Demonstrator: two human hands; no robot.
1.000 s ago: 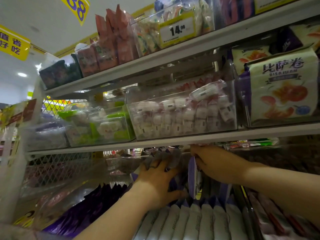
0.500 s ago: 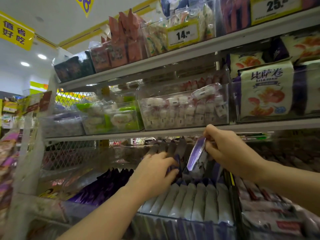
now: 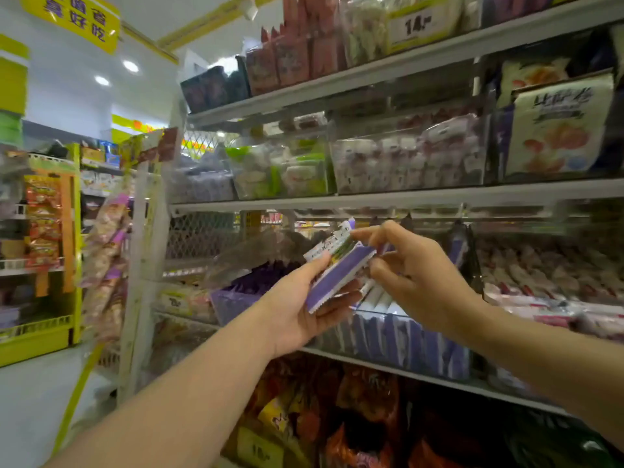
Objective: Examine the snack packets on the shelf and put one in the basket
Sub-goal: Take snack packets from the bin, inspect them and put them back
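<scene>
From my head camera, my left hand [image 3: 297, 315] grips a flat purple-and-white plastic snack packet [image 3: 337, 268] in front of the grey metal shelf [image 3: 405, 197], its fingers clamped on the lower edge, while my right hand [image 3: 415, 275] pinches the top corner above the row of matching purple packets [image 3: 405, 339].

The left hand [image 3: 297, 312] grips a purple-and-white snack packet [image 3: 337, 268] before the shelf [image 3: 405, 197]; the right hand [image 3: 418, 278] seemingly pinches its top edge.
</scene>
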